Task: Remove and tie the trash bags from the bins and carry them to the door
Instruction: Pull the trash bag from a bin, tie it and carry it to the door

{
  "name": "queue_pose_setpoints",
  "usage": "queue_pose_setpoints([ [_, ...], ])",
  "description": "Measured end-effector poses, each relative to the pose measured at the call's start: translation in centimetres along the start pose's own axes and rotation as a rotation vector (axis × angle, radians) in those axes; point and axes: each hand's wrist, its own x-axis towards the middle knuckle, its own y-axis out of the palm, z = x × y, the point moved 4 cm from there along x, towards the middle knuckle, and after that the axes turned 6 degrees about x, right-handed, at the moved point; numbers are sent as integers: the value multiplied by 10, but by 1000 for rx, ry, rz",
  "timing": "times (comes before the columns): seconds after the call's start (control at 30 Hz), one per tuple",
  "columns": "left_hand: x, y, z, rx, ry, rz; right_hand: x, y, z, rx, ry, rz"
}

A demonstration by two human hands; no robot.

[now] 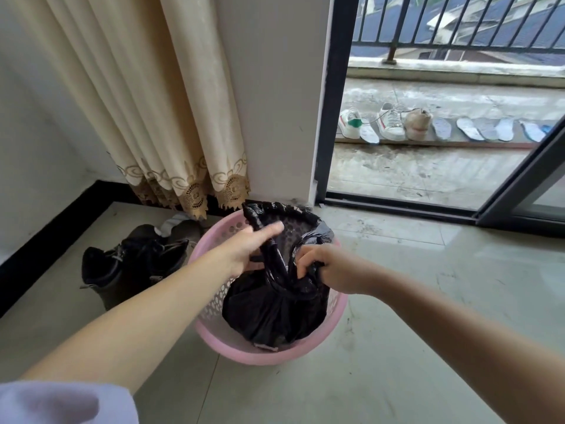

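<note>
A black trash bag (272,313) sits inside a pink perforated bin (211,304) on the tiled floor. Its upper part is drawn into two twisted strands crossed above the bulging body. My left hand (249,254) holds the left strand with thumb and lower fingers, the index finger stretched out over it. The right strand is gripped by my right hand (324,267), fingers curled round it close to the crossing. The far edge of the bag still stands up above the bin's back rim.
Dark boots (131,264) lie left of the bin, under a cream curtain (171,117). An open sliding door (519,191) leads to a balcony with sneakers (388,122) and several insoles lined up. Bare tiles stretch to the right.
</note>
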Motion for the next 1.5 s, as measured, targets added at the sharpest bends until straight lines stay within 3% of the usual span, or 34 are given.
queue_pose_setpoints([
  [0.07, 5, 9, -3, 139, 67, -118, -1, 0, -1, -23, 22, 33],
  [0.17, 1, 8, -19, 34, 240, -223, -4, -12, -12, -30, 87, 30],
  [0.33, -11, -9, -33, 25, 309, -458, -15, -45, -48, 34, 367, -128],
  [0.47, -35, 11, -49, 212, 499, -375, -16, -74, -55, 63, 413, -509],
  [0.57, -52, 36, -55, 339, 527, -53, -12, -77, -45, 198, 298, -626],
  [0.67, -55, 61, -43, 585, 473, 78, -9, -58, -12, 184, 151, -567],
  [0.73, -56, 71, -39, 564, 514, 16, -12, -44, 10, 156, 99, -397],
  [0.8, -52, 65, -37, 493, 565, -122, -17, -38, 19, 176, 115, -114],
  [0.87, -47, 52, -35, 454, 592, -216, -24, -47, 14, 285, 157, 71],
  [1.0, -58, 37, -43, 278, 629, -208, -22, -85, -36, 373, 309, -173],
  [1.1, -73, 35, -46, 307, 634, -118, -13, -65, -63, 439, 434, -89],
  [1.2, -81, 38, -38, 188, 519, 73, 7, -34, -54, 647, 297, -83],
  [1.3, -74, 35, -36, 120, 465, 112, 14, -24, -23, 830, 190, -6],
  [1.43, -58, 24, -38, -59, 373, 45, 17, -23, 2, 541, -52, 135],
  [1.5, -54, 26, -42, -89, 364, 64, 17, -22, 11, 304, -159, 88],
])
